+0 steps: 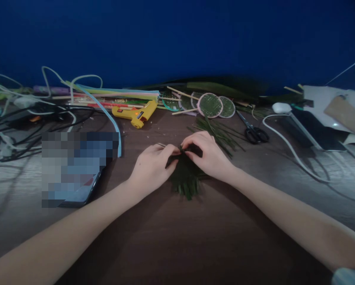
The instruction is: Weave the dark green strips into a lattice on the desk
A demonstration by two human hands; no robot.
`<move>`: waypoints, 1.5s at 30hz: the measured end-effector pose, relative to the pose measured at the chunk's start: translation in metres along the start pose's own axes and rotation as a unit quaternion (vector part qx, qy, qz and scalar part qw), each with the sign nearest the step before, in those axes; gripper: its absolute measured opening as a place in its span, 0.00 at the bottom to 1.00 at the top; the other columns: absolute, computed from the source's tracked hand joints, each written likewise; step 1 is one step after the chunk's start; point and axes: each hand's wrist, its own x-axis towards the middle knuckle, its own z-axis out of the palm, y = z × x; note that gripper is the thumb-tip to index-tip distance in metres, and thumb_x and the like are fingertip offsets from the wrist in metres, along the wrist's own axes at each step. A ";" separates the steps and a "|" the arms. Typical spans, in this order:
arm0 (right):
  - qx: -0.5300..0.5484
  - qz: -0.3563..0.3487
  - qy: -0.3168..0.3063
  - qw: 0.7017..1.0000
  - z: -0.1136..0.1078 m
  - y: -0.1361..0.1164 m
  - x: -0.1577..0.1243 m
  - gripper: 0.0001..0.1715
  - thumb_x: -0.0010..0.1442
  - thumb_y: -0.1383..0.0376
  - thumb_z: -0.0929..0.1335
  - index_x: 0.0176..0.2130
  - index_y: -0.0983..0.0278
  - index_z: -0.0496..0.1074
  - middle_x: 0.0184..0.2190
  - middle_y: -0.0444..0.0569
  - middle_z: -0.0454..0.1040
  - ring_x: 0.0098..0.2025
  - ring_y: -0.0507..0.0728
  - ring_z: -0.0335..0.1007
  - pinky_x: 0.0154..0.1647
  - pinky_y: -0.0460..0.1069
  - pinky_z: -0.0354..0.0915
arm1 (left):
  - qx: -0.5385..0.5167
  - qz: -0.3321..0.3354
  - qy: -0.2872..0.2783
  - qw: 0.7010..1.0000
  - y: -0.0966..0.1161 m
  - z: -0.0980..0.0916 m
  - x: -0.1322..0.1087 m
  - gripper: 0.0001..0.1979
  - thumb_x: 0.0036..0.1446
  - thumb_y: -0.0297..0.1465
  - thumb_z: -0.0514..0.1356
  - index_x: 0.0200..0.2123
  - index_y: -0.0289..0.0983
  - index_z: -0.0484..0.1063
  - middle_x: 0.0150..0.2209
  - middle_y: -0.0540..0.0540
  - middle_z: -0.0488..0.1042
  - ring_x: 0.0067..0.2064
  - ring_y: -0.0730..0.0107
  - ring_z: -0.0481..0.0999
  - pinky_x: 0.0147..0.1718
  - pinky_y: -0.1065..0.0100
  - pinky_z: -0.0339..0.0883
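Observation:
A small mat of dark green leaf strips [185, 178] lies on the brown table in front of me, its strip ends fanned out toward me. My left hand [155, 165] pinches its far edge between thumb and forefinger. Close beside it, my right hand [205, 153] pinches the same edge, the two sets of fingertips nearly meeting. Exactly how the strips cross there is hidden by my fingers. Just beyond my right hand lies a loose bunch of narrow green strips [220, 132].
Behind are a yellow glue gun [136, 114], round green fans [210, 105] with sticks, and black-handled scissors [256, 135]. A tablet-like device [90, 190], partly pixelated, lies left, near tangled cables [32, 114]. At right are a phone [316, 128] and a white cable [296, 158].

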 end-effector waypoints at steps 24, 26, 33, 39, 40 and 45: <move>-0.060 0.010 -0.032 0.998 0.002 -0.001 0.000 0.08 0.53 0.70 0.63 0.36 0.60 0.63 0.44 0.49 0.66 0.48 0.61 0.56 0.44 0.56 0.54 | -0.053 -0.057 -0.039 0.996 0.003 -0.006 0.003 0.06 0.52 0.27 0.59 0.36 0.39 0.68 0.35 0.51 0.78 0.40 0.66 0.73 0.40 0.66 0.67; -0.058 0.006 -0.028 0.998 0.002 0.000 0.000 0.08 0.53 0.71 0.63 0.35 0.60 0.63 0.44 0.49 0.66 0.47 0.61 0.56 0.44 0.56 0.54 | -0.057 -0.058 -0.040 0.996 0.003 -0.006 0.003 0.07 0.52 0.27 0.59 0.36 0.39 0.68 0.35 0.52 0.77 0.40 0.66 0.73 0.40 0.66 0.67; -0.028 -0.017 0.004 0.999 0.001 0.001 -0.002 0.07 0.53 0.72 0.62 0.32 0.61 0.63 0.40 0.49 0.68 0.46 0.59 0.59 0.43 0.55 0.56 | -0.063 -0.049 -0.041 0.996 0.003 -0.006 0.003 0.09 0.52 0.26 0.59 0.38 0.39 0.67 0.37 0.50 0.77 0.41 0.66 0.73 0.41 0.64 0.66; -0.045 -0.042 0.016 0.998 0.000 0.001 -0.003 0.08 0.52 0.73 0.62 0.32 0.61 0.65 0.39 0.49 0.69 0.45 0.59 0.59 0.43 0.55 0.56 | -0.075 -0.041 -0.043 0.995 0.001 -0.003 0.002 0.22 0.52 0.25 0.57 0.51 0.39 0.57 0.40 0.49 0.76 0.46 0.63 0.71 0.46 0.61 0.64; -0.048 -0.043 0.019 0.998 0.000 0.001 -0.003 0.08 0.52 0.73 0.63 0.32 0.61 0.65 0.39 0.49 0.68 0.45 0.59 0.59 0.43 0.55 0.56 | -0.082 -0.045 -0.040 0.995 0.001 -0.003 0.002 0.24 0.52 0.25 0.57 0.53 0.38 0.55 0.40 0.49 0.76 0.46 0.63 0.71 0.46 0.60 0.63; -0.048 -0.050 0.033 0.997 0.001 0.000 -0.004 0.09 0.52 0.74 0.62 0.31 0.61 0.66 0.39 0.49 0.69 0.45 0.59 0.60 0.44 0.55 0.57 | -0.084 -0.049 -0.054 0.994 0.000 -0.002 0.003 0.17 0.53 0.25 0.56 0.47 0.38 0.59 0.42 0.46 0.74 0.46 0.63 0.71 0.45 0.60 0.64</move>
